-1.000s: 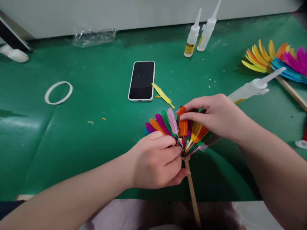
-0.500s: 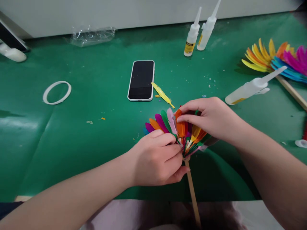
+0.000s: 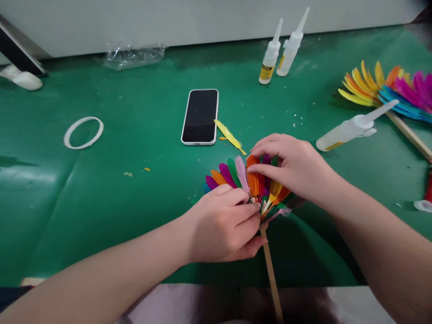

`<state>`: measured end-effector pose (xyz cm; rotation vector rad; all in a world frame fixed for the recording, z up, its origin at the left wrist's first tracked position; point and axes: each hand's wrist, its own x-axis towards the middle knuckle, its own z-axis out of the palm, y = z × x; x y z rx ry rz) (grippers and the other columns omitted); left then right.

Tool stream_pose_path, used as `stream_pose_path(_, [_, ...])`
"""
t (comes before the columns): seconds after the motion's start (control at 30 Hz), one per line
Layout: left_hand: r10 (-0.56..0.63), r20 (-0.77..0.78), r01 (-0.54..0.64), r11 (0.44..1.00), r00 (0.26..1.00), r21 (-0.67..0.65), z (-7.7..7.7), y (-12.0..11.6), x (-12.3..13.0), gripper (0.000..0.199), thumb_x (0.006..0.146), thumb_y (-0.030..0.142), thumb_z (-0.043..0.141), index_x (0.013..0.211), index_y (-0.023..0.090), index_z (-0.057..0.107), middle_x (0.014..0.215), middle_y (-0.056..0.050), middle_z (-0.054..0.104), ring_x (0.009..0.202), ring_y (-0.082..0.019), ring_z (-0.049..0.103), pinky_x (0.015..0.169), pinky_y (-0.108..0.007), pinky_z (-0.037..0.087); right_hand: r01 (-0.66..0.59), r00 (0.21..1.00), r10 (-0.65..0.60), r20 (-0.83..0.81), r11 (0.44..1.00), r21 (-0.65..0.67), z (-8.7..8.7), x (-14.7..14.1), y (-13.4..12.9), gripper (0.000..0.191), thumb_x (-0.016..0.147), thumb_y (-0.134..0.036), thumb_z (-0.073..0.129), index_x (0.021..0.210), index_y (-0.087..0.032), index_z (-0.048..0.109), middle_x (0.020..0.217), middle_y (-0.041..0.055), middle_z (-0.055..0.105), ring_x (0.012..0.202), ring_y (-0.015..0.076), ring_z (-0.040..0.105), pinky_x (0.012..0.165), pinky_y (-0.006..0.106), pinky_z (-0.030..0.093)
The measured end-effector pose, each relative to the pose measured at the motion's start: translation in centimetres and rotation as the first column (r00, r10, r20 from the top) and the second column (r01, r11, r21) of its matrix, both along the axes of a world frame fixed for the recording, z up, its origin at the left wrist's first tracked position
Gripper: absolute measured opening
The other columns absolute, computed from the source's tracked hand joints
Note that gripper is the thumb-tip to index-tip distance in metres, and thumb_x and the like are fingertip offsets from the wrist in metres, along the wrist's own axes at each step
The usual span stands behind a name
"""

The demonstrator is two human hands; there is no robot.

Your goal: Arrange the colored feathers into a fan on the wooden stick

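Observation:
A feather fan [image 3: 232,173] of purple, orange, green, pink and yellow feathers spreads from the top of a thin wooden stick [image 3: 271,274]. My left hand [image 3: 226,225] is closed around the base of the feathers, where they meet the stick; its fingertips are partly hidden among the quills. My right hand [image 3: 290,164] pinches an orange feather [image 3: 252,177] near its upper end between thumb and fingers. Some feathers behind my right hand are covered. A loose yellow feather [image 3: 230,137] lies just beyond the fan, its tip at the phone's edge.
A phone [image 3: 200,117] lies on the green table. Two glue bottles [image 3: 268,65] stand at the back; another glue bottle [image 3: 344,132] leans at right, before a second feather fan [image 3: 367,85]. A white ring [image 3: 83,133] and crumpled clear plastic [image 3: 135,56] are at left.
The whole view has shifted slightly, so the table things sit a little lower. Both hands keep nearly the same hold on the fan and the orange feather.

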<state>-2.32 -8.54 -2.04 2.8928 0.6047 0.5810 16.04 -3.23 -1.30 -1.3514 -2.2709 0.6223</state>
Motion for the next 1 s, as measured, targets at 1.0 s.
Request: stream_pose_path(1.0, [0.301, 0.2, -0.265, 0.946, 0.933, -0.186, 1.4, 3.0, -1.3, 0.018, 0.079, 0.018, 0.051, 0.093, 0.018, 0.063, 0.093, -0.004, 0.068, 0.085, -0.015, 0.058, 0.08, -0.033, 0.044, 0.183, 0.983, -0.174, -0.06, 0.959, 0.215, 1.8, 0.4, -2.8, 0.017, 0.083, -0.023, 0.049, 0.094, -0.022, 0.062, 0.091, 0.003, 0.061, 0.089, 0.0176, 0.053, 0.077, 0.03, 0.041])
